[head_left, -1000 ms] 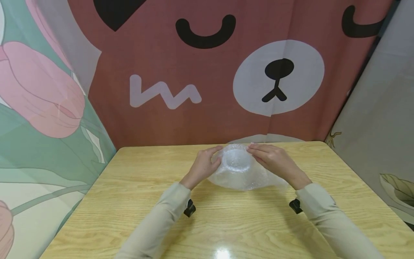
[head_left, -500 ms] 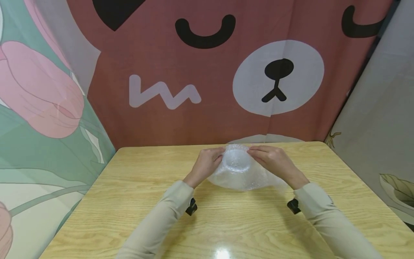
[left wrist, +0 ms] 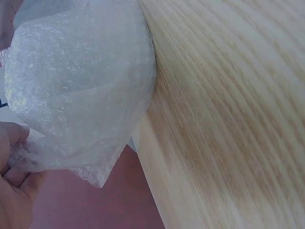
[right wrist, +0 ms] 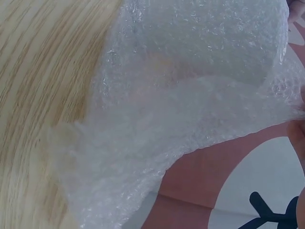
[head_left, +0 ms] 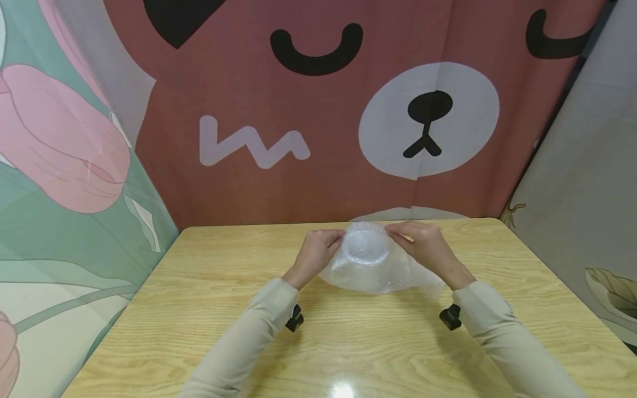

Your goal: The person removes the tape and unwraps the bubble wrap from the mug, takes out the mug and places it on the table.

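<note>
Wrap [head_left: 378, 281]: stood on the table [head_left: 224, 337] near its far edge, between the hands, around a round thing [head_left: 366, 247] too veiled to name.
Left hand [head_left: 317, 249]: thumb and fingers pinched a bunched bit of wrap near the top, on the left.
Right hand [head_left: 423, 243]: thumb and fingertips pinched wrap at the upper right; the right wrist view showed little of them.
Loose end [head_left: 429, 281]: trailed right, with neither hand on it.
Pull: light and even from both sides probably served best; a one-sided tug might have tipped the round thing or torn the wrap.
</note>
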Motion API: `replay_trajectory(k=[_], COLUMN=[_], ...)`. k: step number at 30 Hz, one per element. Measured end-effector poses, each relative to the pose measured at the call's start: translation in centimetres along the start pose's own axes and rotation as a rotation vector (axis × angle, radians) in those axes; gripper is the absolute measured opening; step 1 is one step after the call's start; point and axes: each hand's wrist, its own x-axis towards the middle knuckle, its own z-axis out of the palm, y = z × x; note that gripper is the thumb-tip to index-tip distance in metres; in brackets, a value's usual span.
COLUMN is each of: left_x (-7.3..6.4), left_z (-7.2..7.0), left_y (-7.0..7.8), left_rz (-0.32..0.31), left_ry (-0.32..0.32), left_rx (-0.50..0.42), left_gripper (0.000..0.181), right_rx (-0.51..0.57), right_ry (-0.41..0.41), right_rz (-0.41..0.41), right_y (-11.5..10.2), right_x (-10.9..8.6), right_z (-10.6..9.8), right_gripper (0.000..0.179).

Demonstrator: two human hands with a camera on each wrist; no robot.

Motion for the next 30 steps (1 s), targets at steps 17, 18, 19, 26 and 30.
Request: replay_trajectory(k=[17, 18, 19, 26, 30], left_x=[0.6, 0.6, 0.6, 0.5, 0.5], left_z=[-0.3, -0.3, -0.3, -0.5, -0.5], left_y=[-0.6, -0.6, -0.6, -0.8, -0.8], left_rz=[-0.023, -0.027, -0.03, -0.074, -0.121], left_ry=[0.051, 0.053, 0.054, 0.056, 0.068], left_rx=[-0.07, -0.072, -0.072, -0.123, -0.16], left_gripper=[0.012, 0.011, 0.011, 0.01, 0.009], right_rx=[0.205, 0.208, 0.212, 0.25, 0.235], right_ry=[0.142, 0.144, 0.147, 0.148, 0.158], right_rz=[0.336, 0.345, 0.351, 0.404, 0.46], right_y=[0.9, 0.9, 1.0, 0.9, 0.0], right_x=[-0.9, -0.9, -0.9, -0.9, -0.3], right_z=[0.1, 0.1, 0.2, 0.2, -0.3], right_gripper=[0.022, 0.021, 0.021, 0.019, 0.017])
